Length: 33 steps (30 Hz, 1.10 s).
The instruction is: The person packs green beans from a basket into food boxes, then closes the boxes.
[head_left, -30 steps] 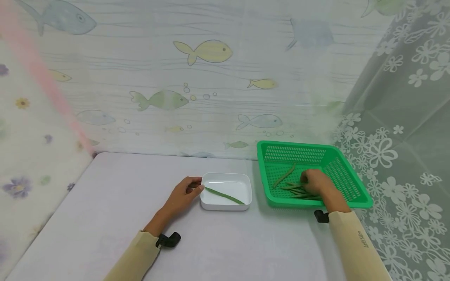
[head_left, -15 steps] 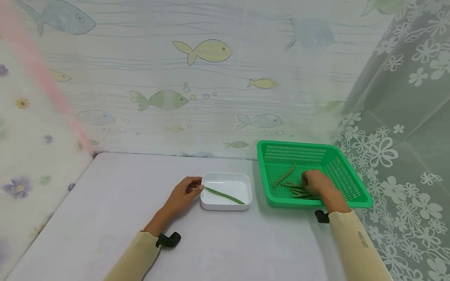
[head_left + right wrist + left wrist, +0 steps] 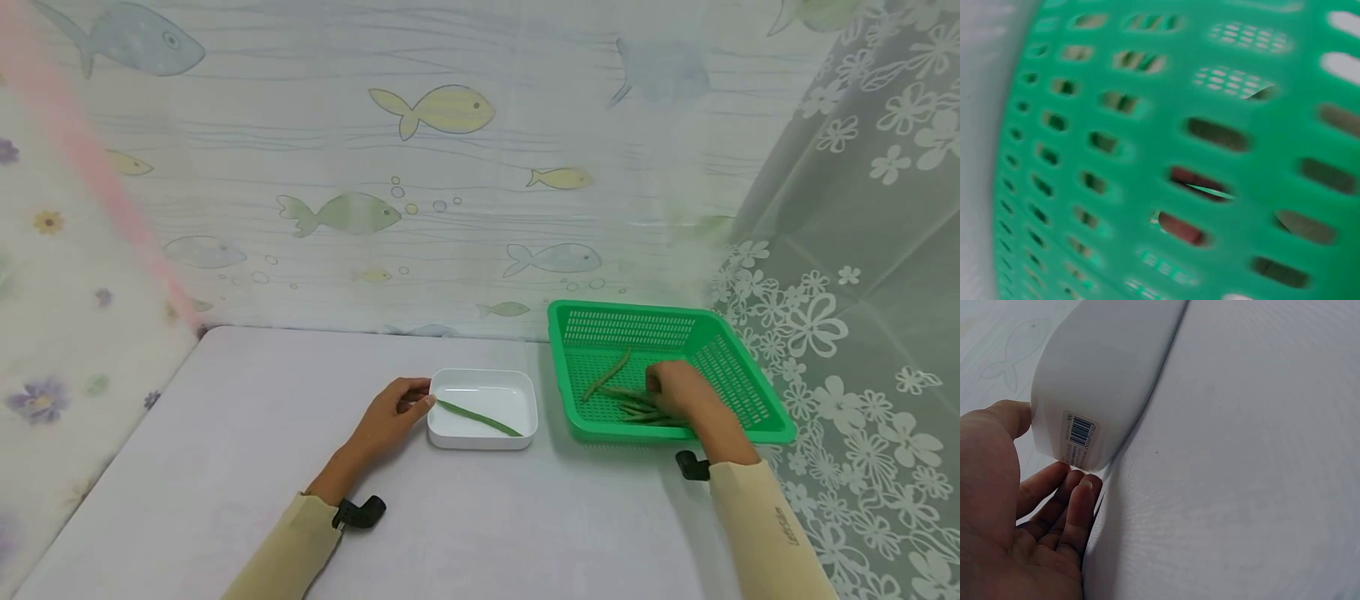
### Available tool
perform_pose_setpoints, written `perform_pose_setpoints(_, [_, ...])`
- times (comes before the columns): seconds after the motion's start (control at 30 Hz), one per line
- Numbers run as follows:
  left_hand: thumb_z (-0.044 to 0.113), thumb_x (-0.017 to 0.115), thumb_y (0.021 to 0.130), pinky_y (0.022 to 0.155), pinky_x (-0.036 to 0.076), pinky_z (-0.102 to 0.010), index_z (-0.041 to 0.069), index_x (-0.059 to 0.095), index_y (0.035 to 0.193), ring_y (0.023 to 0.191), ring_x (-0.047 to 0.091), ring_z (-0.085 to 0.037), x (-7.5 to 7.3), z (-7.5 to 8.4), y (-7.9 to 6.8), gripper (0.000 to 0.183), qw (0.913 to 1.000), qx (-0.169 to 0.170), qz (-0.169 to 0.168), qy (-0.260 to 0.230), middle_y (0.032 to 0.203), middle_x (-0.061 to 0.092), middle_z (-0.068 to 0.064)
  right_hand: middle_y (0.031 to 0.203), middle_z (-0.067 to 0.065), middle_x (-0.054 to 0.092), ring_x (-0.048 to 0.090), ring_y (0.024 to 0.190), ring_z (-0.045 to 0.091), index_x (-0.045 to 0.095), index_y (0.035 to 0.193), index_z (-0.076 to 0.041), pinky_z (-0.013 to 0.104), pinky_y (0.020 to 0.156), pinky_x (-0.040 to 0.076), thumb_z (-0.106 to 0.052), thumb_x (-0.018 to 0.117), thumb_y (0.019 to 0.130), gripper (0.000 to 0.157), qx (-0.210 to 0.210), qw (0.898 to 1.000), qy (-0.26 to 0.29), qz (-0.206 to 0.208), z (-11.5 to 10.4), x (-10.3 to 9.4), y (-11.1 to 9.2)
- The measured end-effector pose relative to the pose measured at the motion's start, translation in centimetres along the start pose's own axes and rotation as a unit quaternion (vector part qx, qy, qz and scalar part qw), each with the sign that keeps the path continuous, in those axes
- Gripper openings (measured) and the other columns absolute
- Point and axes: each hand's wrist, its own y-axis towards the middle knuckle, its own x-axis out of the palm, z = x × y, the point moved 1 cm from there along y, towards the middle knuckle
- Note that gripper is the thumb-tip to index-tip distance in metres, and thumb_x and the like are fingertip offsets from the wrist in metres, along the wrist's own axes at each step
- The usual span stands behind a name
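In the head view a small white rectangular dish (image 3: 483,400) stands mid-table, with one long green bean (image 3: 480,417) lying across it. My left hand (image 3: 392,419) holds the dish's left end. The left wrist view shows the left thumb (image 3: 1013,419) against the dish's edge and the fingertips (image 3: 1085,485) at its lower side, beside a barcode sticker (image 3: 1080,432). My right hand (image 3: 678,389) reaches down into a green slotted basket (image 3: 558,367), over several green beans (image 3: 636,408). Its fingertips are hidden; the right wrist view shows mostly basket wall, with bits of finger through the slots.
Another bean (image 3: 607,375) lies apart at the basket's left side. The table (image 3: 480,517) has a white cover. A fish-print curtain (image 3: 450,208) hangs behind it, and a sheer flowered curtain (image 3: 862,400) hangs close to the basket's right side.
My right hand and forearm have shifted slightly right inside the basket, and the beans under the fingers have moved a little. The left hand and the dish stay where they were.
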Motion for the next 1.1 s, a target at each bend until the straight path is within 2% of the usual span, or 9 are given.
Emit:
perform_pose_setpoints(0.13, [0.043,0.065,0.107,0.106,0.051,-0.043,0.014,0.059,0.147,0.123,0.063,-0.017,-0.1,0.1,0.0,0.050,1.0000,0.000,0.000,0.000,0.136,0.065,-0.001,0.097,0.016,0.071,0.068,0.089,0.036,0.073,0.103,0.000,0.052,0.076,0.058,0.005,0.066,0.098,0.010,-0.010,0.999,0.013,0.032,-0.7,-0.9,-0.8])
perform_pose_setpoints(0.33, [0.042,0.065,0.107,0.106,0.051,-0.042,0.014,0.059,0.147,0.123,0.062,-0.017,-0.1,0.3,-0.1,0.049,1.0000,0.000,-0.002,-0.005,0.137,0.065,-0.001,0.098,0.014,0.071,0.068,0.090,0.035,0.074,0.105,-0.001,0.052,0.076,0.057,0.001,0.072,0.097,0.008,-0.010,0.996,0.052,0.071,-1.1,-1.5,-1.6])
perform_pose_setpoints(0.63, [0.044,0.065,0.107,0.104,0.052,-0.041,0.015,0.058,0.148,0.122,0.062,-0.016,0.0,-0.1,-0.2,0.051,1.0000,0.002,0.001,0.005,0.136,0.066,0.000,0.104,0.018,0.072,0.068,0.098,0.039,0.074,0.109,0.001,0.056,0.081,0.057,0.000,0.073,0.097,0.012,-0.022,0.989,0.092,0.112,-2.1,-1.6,-2.6])
perform_pose_setpoints(1.1, [0.042,0.065,0.107,0.104,0.052,-0.041,0.015,0.058,0.147,0.122,0.063,-0.016,0.0,0.2,-0.2,0.049,1.0000,0.000,-0.001,0.000,0.137,0.065,0.000,0.106,0.017,0.073,0.069,0.100,0.040,0.074,0.107,-0.001,0.058,0.085,0.057,0.001,0.073,0.097,0.010,-0.040,0.978,0.115,0.170,-5.4,-1.4,-3.2])
